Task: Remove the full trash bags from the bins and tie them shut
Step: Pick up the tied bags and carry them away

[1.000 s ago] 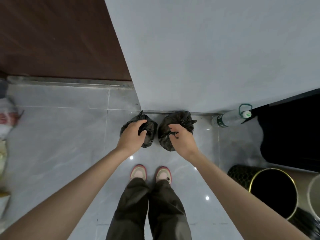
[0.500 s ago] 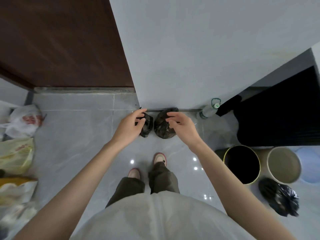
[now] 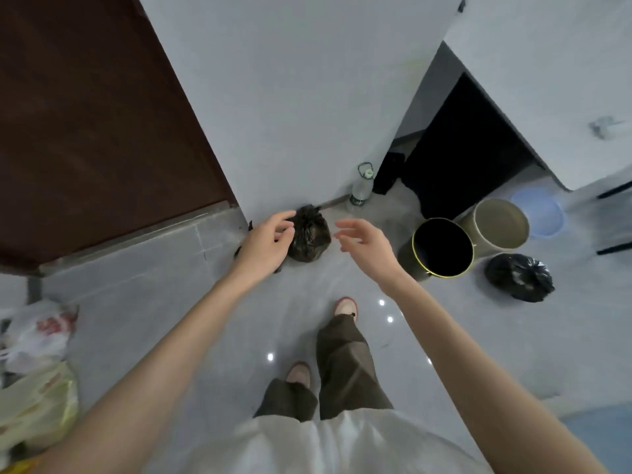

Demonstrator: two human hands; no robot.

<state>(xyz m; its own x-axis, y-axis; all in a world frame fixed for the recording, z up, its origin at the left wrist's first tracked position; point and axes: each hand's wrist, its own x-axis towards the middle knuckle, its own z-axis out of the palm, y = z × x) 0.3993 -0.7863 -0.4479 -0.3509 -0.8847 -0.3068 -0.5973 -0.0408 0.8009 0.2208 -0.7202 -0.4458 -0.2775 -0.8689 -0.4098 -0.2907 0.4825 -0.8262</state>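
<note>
A tied black trash bag [image 3: 309, 236] sits on the floor at the foot of the grey wall. A second black bag [image 3: 251, 227] is almost hidden behind my left hand [image 3: 266, 242], whose relaxed fingers hover over it and hold nothing. My right hand [image 3: 364, 242] hangs open in the air to the right of the visible bag, clear of it. A third tied black bag [image 3: 519, 277] lies at the right. A dark bin with a gold rim [image 3: 443, 248] stands open, and a beige bin [image 3: 501, 222] stands behind it.
A plastic water bottle [image 3: 362, 186] stands against the wall. A blue basin [image 3: 538, 212] is behind the bins. White and yellow shopping bags [image 3: 37, 367] lie at the left. A brown door [image 3: 95, 107] is at the upper left. My feet [image 3: 345, 306] stand on grey tile.
Both hands have let go of the two bags by the wall and lifted away. I have stood up and turned, so the bins and the third bag show more fully.
</note>
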